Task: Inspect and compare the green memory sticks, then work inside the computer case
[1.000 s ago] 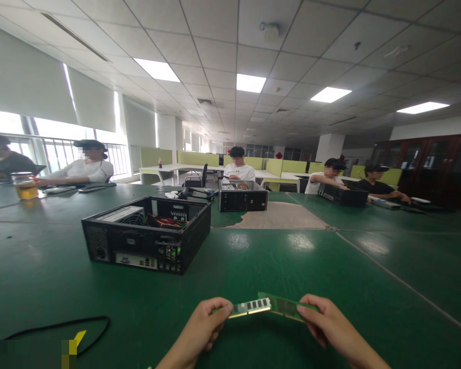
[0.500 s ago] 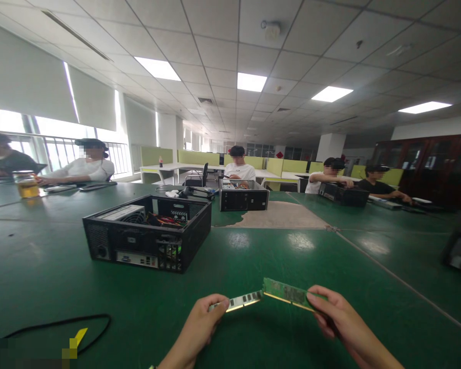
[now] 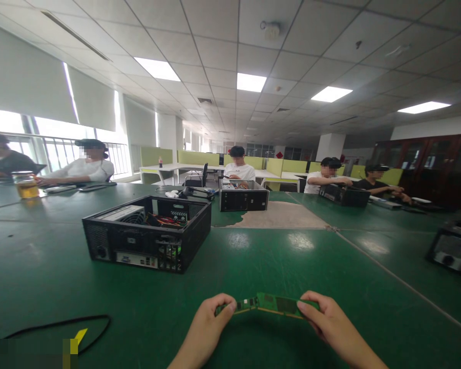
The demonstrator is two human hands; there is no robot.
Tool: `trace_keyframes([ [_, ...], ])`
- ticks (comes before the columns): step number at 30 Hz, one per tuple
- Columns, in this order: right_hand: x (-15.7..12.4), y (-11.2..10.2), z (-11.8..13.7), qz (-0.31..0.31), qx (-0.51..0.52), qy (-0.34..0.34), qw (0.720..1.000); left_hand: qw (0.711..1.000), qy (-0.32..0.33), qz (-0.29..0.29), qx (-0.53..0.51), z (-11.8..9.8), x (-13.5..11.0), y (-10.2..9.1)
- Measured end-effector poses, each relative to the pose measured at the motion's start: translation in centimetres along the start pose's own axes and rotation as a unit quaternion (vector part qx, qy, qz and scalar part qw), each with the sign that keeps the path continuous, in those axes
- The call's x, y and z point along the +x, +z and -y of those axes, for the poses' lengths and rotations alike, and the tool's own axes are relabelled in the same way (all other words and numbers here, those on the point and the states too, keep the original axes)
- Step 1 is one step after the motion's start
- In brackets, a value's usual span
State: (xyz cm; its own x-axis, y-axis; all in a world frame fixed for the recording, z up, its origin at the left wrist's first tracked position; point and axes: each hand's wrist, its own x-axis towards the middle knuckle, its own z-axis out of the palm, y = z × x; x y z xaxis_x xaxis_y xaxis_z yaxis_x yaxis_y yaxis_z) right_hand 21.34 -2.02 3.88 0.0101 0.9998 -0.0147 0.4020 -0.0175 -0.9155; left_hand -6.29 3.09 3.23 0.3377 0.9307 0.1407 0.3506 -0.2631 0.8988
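Observation:
Above the green table [image 3: 146, 312], my left hand [image 3: 209, 325] pinches a memory stick [image 3: 246, 304] between thumb and fingers. A second green memory stick [image 3: 279, 304] is gripped at its outer end by my right hand [image 3: 325, 318]. Their inner ends meet or overlap in front of me; I cannot tell whether they touch. Gold contacts run along the lower edges, and my fingers cover both outer ends. Beyond my left hand sits an open black computer case [image 3: 134, 241], with a fan and red wires visible inside.
A black cable [image 3: 61, 321] with a yellow tag [image 3: 81, 336] curls at the lower left. Another computer case [image 3: 455, 248] stands at the right edge. Across the table, a person [image 3: 240, 169] sits behind an opened case [image 3: 244, 199]. A jar of amber liquid [image 3: 26, 185] stands far left.
My right hand has shifted slightly left and both memory sticks have turned, so their faces catch less light. The case at the right edge has moved further into view.

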Motion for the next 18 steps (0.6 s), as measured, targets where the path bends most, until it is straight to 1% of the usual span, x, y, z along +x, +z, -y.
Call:
trace_keyframes([
  [5,0.5,-2.1,-0.8,-0.045,-0.032,0.013,0.998,1.000,-0.015,-0.010,-0.009,0.0,0.1,-0.4],
  [7,0.7,-2.5,-1.1,-0.062,-0.037,0.012,0.997,0.998,-0.045,0.003,-0.042,0.0,0.0,-0.4],
  [9,0.9,-2.4,-1.3,-0.057,-0.028,0.015,0.998,0.992,-0.083,0.024,-0.093,0.0,-0.1,-0.2],
  [11,0.8,-1.7,-1.4,-0.027,-0.005,0.024,0.999,0.979,-0.109,0.057,-0.163,-0.1,-0.3,0.2],
  [14,0.3,-0.3,-1.3,0.056,0.051,0.033,0.997,0.956,-0.118,0.112,-0.244,-0.1,-0.8,1.0],
  [16,-0.1,0.3,-1.1,0.108,0.100,0.030,0.989,0.954,-0.114,0.126,-0.246,0.0,-0.9,1.3],
  [18,-0.3,0.5,-0.9,0.126,0.144,0.027,0.981,0.964,-0.108,0.117,-0.215,0.0,-1.0,1.4],
])
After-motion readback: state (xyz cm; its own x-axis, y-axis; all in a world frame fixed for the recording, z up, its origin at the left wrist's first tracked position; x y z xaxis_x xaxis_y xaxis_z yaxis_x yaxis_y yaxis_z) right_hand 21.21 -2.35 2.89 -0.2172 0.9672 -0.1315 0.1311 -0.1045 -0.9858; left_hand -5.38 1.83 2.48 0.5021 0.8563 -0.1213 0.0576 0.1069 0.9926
